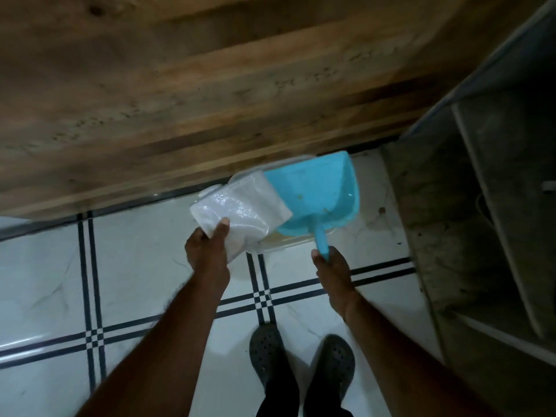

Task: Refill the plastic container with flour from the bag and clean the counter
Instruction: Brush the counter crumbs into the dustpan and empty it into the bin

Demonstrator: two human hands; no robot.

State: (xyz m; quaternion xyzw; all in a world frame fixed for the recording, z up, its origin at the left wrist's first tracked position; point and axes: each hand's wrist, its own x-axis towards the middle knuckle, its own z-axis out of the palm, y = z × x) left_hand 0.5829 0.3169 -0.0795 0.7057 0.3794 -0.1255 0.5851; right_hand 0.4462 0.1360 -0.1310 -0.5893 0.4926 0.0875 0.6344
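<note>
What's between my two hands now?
In the head view, the near edge of the plastic container lies between left hand, gripping the bag, and right hand, gripping the dustpan.

Both bare forearms reach forward and down, side by side. The left hand (207,254) pinches a corner of the white bag (240,206), thumb on top. The right hand (334,275) curls round the handle of the blue dustpan (319,191).

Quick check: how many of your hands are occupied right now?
2. The left hand grips the white bag; the right hand grips the blue dustpan by its handle. Both things are over the clear plastic container.
</note>
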